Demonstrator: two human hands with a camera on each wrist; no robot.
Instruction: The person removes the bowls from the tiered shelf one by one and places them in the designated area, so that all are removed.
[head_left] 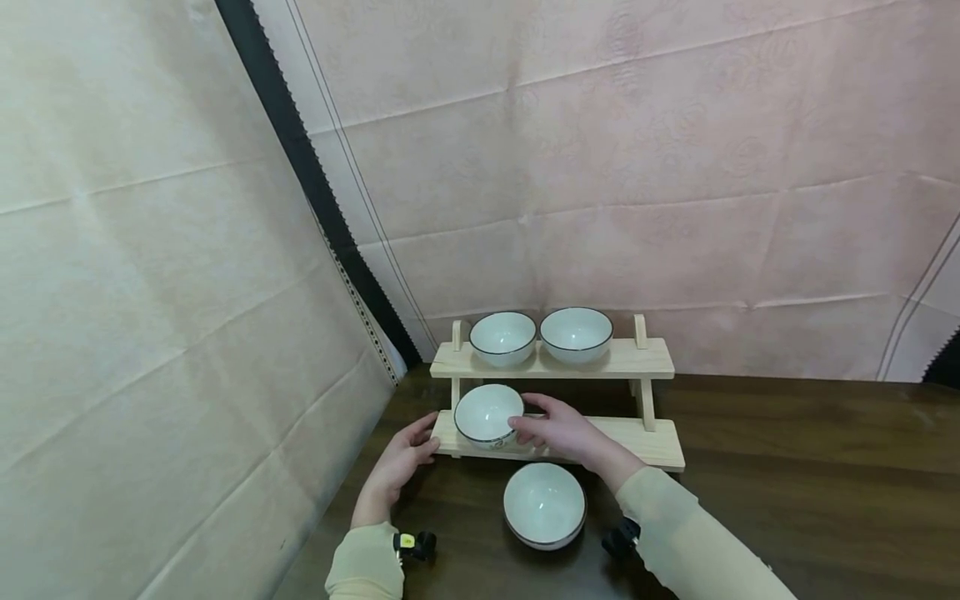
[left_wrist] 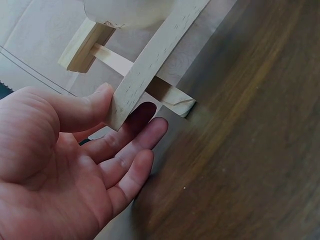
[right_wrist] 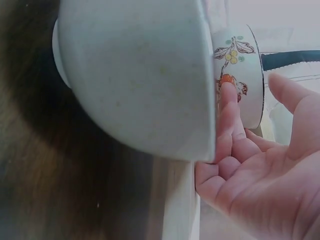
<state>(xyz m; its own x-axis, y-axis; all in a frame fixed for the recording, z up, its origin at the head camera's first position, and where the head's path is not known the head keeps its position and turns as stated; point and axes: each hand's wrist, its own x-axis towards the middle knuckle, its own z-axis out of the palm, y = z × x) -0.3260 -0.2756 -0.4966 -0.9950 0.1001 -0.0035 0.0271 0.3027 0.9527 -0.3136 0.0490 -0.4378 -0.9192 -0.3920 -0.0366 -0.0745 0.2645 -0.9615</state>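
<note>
A two-tier wooden rack (head_left: 630, 358) stands on the table. On the left of its lower shelf sits a white bowl (head_left: 486, 415) with a dark rim and fruit decoration. My right hand (head_left: 558, 429) is at this bowl's right side, a fingertip touching the decorated wall and the thumb apart near the rim. My left hand (head_left: 401, 467) holds the left end of the lower shelf (left_wrist: 145, 70) between thumb and fingers. On the table before the rack stand white bowls (head_left: 543, 504), apparently stacked; their pale side fills much of the right wrist view.
Two more white bowls, a left one (head_left: 502, 337) and a right one (head_left: 576, 333), sit side by side on the upper shelf. Pale cloth walls (head_left: 637, 208) rise behind and to the left of the dark wooden table (head_left: 810, 467).
</note>
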